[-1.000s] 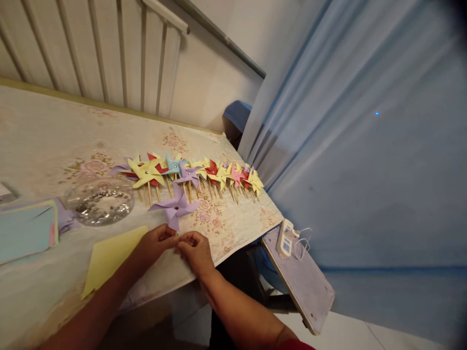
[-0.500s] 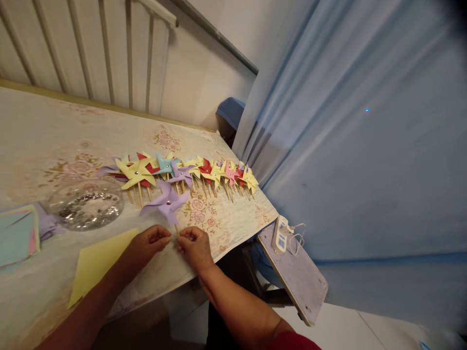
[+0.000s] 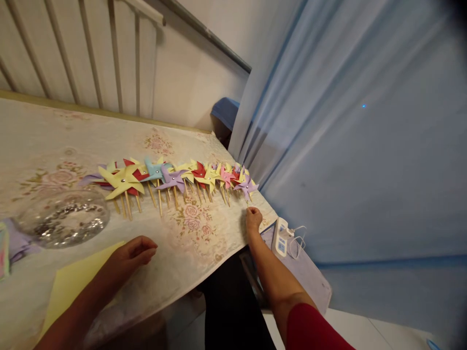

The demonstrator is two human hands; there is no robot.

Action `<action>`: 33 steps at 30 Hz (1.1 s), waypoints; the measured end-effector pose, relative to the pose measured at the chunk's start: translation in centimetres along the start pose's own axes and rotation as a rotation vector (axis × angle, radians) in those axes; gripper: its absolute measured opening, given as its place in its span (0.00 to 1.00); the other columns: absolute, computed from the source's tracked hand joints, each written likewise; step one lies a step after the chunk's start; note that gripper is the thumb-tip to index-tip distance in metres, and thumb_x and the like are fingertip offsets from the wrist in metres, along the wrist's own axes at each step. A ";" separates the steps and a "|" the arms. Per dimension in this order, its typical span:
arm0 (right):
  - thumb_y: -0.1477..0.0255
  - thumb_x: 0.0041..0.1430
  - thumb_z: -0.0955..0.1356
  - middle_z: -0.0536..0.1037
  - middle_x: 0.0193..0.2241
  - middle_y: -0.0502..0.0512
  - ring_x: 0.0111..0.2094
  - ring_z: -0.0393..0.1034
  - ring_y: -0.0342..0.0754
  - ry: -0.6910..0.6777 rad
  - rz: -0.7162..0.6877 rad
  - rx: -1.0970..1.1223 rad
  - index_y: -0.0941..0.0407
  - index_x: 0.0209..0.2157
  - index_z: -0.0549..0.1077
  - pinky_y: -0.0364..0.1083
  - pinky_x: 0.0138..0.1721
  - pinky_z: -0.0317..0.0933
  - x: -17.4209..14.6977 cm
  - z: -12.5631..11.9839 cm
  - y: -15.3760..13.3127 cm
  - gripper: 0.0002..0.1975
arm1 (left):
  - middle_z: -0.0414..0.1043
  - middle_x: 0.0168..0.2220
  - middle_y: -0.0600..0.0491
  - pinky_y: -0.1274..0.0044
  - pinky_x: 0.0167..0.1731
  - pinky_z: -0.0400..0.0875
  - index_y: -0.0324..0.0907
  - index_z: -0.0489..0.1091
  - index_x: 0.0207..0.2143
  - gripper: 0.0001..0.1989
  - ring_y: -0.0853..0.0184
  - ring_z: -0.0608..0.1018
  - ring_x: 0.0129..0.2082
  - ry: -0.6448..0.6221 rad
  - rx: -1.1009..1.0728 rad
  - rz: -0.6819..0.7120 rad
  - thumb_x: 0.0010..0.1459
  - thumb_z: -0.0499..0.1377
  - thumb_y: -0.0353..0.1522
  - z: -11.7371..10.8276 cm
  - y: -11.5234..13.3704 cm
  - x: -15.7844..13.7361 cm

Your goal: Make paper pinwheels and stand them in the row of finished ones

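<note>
A purple paper pinwheel is at the right end of the row, its thin stick pinched by my right hand. My left hand hovers over the near part of the cloth, holding nothing, its fingers loosely bent with the thumb slightly apart. Below the left wrist lies a sheet of yellow paper. Several pinwheels in yellow, red, blue, pink and purple lie in a long row; the nearest on the left is a yellow pinwheel. Another purple pinwheel lies mid-row.
At left stands a clear round dish with small shiny pieces inside. Purple paper lies beside it. The flowered tablecloth covers the table. A white power strip with a cable rests on a low stool beside a blue curtain.
My right hand has carried the purple pinwheel from in front of me to the row's right end. My left hand stays over the near side. The view has shifted slightly right.
</note>
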State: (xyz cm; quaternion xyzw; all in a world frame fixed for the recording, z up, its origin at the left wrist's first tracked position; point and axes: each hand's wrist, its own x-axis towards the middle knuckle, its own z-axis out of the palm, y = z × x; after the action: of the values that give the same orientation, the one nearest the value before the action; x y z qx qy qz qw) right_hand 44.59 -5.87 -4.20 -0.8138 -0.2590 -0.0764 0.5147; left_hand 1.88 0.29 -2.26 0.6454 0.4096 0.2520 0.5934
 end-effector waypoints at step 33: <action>0.73 0.53 0.64 0.80 0.30 0.58 0.31 0.70 0.50 0.034 0.152 -0.336 0.56 0.31 0.79 0.44 0.33 0.59 6.3 1.4 4.0 0.11 | 0.73 0.30 0.53 0.74 0.35 0.66 0.44 0.72 0.31 0.24 0.61 0.72 0.34 -0.066 0.096 -0.150 0.45 0.60 0.54 -0.1 -0.4 0.2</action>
State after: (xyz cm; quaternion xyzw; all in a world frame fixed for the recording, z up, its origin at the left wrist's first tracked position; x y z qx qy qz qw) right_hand 51.72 -3.82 -5.58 -0.9041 -0.1715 -0.0932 0.3800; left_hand 1.78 0.49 -2.64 0.6485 0.4486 0.1654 0.5923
